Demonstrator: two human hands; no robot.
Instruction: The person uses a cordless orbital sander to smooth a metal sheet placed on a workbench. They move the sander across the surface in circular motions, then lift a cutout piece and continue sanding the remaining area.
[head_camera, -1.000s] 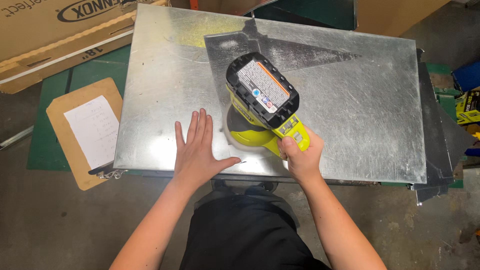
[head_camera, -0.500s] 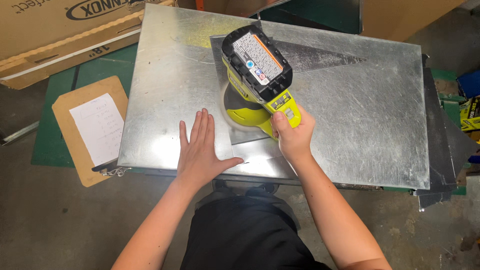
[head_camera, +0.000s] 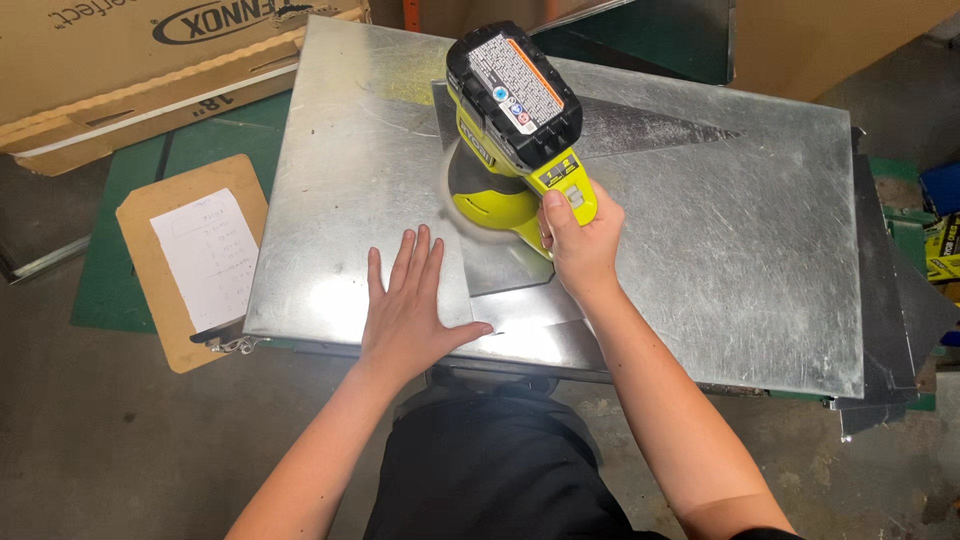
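The right hand (head_camera: 578, 240) was wrapped tightly around the handle of a yellow-green cordless sander (head_camera: 505, 150), whose round pad sat on a smaller grey sheet-metal piece (head_camera: 500, 270) near the middle front of the table. A black battery pack with a white, red-edged rectangular label (head_camera: 518, 82) on its upper face topped the tool. The left hand (head_camera: 410, 305) lay flat, fingers spread and palm down, pressing on the large scratched galvanised steel sheet (head_camera: 720, 260) that covered the table, its thumb touching the near corner of the smaller piece. To the left, on a green mat (head_camera: 110, 260), rested a brown clipboard (head_camera: 150, 300) with a white handwritten sheet (head_camera: 210, 255) clipped at its near end. Behind it, at the far left, lay a long flat cardboard carton (head_camera: 120, 70) with black printing. A yellow and black package (head_camera: 942, 250) showed at the right edge, beside something blue (head_camera: 940, 185) too cropped to identify. A tan cardboard box (head_camera: 830, 40) stood at the far right.
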